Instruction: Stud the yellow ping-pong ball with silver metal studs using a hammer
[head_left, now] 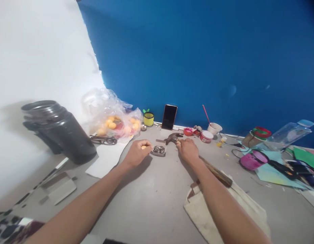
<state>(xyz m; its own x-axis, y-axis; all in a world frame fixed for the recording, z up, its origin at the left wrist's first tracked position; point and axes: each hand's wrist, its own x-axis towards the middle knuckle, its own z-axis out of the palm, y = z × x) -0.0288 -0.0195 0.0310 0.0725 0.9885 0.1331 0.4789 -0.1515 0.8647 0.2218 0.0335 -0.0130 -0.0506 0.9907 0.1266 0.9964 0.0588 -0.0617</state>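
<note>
Pinched in the fingers of my left hand (137, 153) is a small orange-yellow ball (143, 147), mostly covered by them. Just right of those fingers stands a small open box (159, 155) filled with shiny metal pieces (159, 149), too small to name surely. My right hand (188, 150) is closed round a claw hammer (172, 138) close below its metal head. The hammer's wooden handle (219, 174) runs back under my right forearm, over a cream cloth bag (238, 203).
To the left are a dark flask (62, 132), white paper (104, 161) and a plastic bag (113, 112) with yellow balls. A phone (169, 117) leans against the blue wall. At right stand a white cup (214, 128), a pink container (253, 161) and a clear bottle (290, 134).
</note>
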